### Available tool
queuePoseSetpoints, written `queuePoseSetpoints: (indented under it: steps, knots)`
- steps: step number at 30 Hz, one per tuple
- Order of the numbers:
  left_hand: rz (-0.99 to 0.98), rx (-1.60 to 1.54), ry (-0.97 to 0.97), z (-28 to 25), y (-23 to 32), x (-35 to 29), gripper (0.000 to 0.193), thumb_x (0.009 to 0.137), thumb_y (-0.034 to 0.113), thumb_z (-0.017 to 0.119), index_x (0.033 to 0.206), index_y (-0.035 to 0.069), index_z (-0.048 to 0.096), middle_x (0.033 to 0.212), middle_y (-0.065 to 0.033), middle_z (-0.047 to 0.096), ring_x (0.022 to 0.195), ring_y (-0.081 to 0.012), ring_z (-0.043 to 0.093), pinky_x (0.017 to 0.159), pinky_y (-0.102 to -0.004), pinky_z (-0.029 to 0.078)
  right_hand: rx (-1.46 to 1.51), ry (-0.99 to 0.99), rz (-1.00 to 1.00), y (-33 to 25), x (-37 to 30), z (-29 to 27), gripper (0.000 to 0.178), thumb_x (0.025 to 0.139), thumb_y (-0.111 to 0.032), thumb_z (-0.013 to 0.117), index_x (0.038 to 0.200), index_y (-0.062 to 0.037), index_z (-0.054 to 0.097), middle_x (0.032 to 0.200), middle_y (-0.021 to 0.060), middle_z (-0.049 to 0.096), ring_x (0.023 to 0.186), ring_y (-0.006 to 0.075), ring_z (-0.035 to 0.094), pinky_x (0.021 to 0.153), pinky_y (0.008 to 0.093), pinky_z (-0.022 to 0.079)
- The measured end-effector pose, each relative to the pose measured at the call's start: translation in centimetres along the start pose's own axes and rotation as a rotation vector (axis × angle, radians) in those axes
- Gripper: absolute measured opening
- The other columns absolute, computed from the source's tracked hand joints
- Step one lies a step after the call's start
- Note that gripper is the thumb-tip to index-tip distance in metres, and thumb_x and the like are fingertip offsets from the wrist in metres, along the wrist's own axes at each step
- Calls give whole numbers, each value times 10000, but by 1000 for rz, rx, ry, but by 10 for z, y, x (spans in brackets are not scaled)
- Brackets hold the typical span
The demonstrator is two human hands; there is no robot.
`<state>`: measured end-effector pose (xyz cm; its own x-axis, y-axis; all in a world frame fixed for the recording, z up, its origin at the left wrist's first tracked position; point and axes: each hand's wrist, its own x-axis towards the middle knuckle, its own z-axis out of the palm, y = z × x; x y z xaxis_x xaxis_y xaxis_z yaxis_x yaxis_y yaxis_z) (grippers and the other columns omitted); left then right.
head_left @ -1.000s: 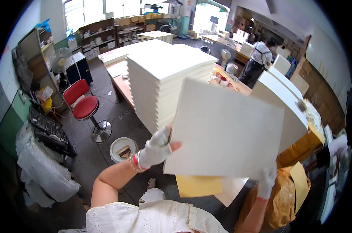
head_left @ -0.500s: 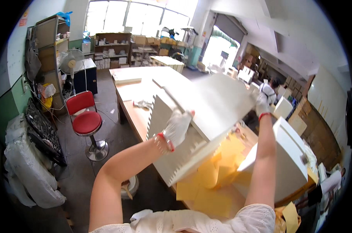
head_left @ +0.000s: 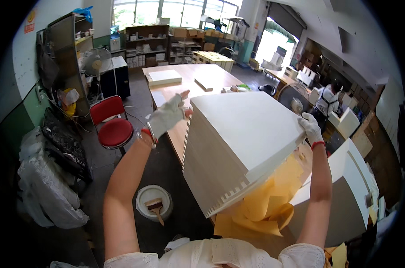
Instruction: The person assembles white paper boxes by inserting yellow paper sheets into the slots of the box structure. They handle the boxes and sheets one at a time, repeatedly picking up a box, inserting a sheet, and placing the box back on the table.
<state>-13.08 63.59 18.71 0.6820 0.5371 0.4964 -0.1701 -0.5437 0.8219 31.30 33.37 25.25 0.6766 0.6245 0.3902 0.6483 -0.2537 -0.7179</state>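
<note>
A large white box point(head_left: 216, 165) with toothed, comb-like joints along its side edges stands on the wooden table. Across its top lies a smooth white panel point(head_left: 251, 125). My left hand point(head_left: 169, 117), in a white glove with fingertips bare, is just off the box's left corner, fingers spread and holding nothing. At the right edge of the panel, my gloved right hand point(head_left: 311, 128) grips the rim, with the thumb side on top and the other fingertips partly hidden. Crumpled yellow sheets point(head_left: 265, 210) lie beside the box on the near right.
Another white box-like piece point(head_left: 345, 187) stands to the right. On the floor is a white bucket point(head_left: 142, 196) with a brush point(head_left: 154, 205) across it. A red stool point(head_left: 115, 129) is at the left. White boards point(head_left: 164, 77) lie on the table point(head_left: 216, 71). A co-worker point(head_left: 329, 102) stands far right.
The tilted white panel has come down flat over the box top. My left hand has let go and moved away to the left; my right hand still holds the panel's right edge.
</note>
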Motion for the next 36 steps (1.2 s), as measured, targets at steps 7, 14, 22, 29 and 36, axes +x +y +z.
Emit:
queuePoseSetpoints:
  steps: [7, 14, 22, 29, 36]
  knots:
    - [-4, -132, -215, -19, -22, 42, 360, 919, -22, 499, 1275, -6, 544, 1091, -80, 630, 971, -171, 642, 826, -262, 533, -149, 420, -470, -88, -129, 26, 408, 924, -230, 628, 1250, -5, 529, 1204, 157, 577, 1097, 259, 578, 927, 361, 465]
    - [50, -187, -259, -22, -49, 66, 339, 894, -3, 577, 1233, -19, 570, 1180, -65, 622, 934, -148, 658, 774, -235, 537, -522, 109, -549, -198, -253, 107, 424, 755, -301, 769, 1085, -69, 636, 912, 81, 587, 857, 246, 536, 795, 375, 421]
    - [18, -311, -336, -27, -53, 67, 391, 866, 21, 649, 1246, -22, 566, 1142, -97, 606, 931, -167, 658, 818, -290, 565, -530, 153, -383, -206, -260, 121, 411, 765, -255, 759, 1110, -70, 635, 900, 80, 551, 879, 258, 504, 814, 389, 406]
    - [125, -169, -287, -28, -48, 65, 270, 838, -49, 640, 1106, -66, 613, 1043, -115, 649, 912, -227, 684, 796, -315, 577, -561, 176, -293, -208, -266, 127, 419, 760, -237, 766, 1122, -75, 630, 925, 81, 531, 907, 270, 505, 968, 473, 387]
    - [191, 172, -380, -36, -21, 77, 238, 814, 7, 695, 1041, -47, 648, 859, -87, 717, 792, -143, 692, 706, -235, 545, -683, 274, -378, -208, -272, 140, 402, 770, -198, 757, 1117, -58, 611, 952, 74, 551, 915, 267, 543, 1040, 576, 336]
